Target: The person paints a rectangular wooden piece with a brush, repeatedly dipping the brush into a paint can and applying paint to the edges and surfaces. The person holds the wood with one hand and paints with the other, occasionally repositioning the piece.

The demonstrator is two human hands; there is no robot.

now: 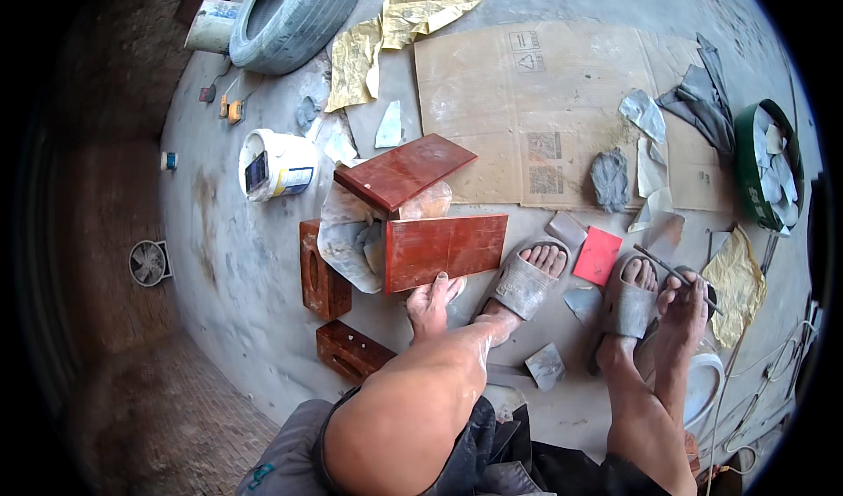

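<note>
At the lower edge of a reddish-brown varnished wooden board (450,252), my left hand (429,305) is closed, its thumb on the face and its other fingers mostly hidden behind. A second reddish board (408,169) slants just above; whether the two are joined I cannot tell. Out to the right, the fingers of my right hand (683,307) are closed round a thin dark stick (655,259) that points up and to the left. Two reddish wooden blocks, one with a slot (327,272) and one with small holes (351,348), rest on the floor left of my left hand.
Flattened cardboard (492,83) covers the floor ahead, with a grey cloth (609,180) and sandpaper scraps on it. A white bucket (290,176) and a tyre (303,22) stand left. Red sandpaper (597,255) lies between my sandalled feet. A green tub (762,167) of scraps is at right.
</note>
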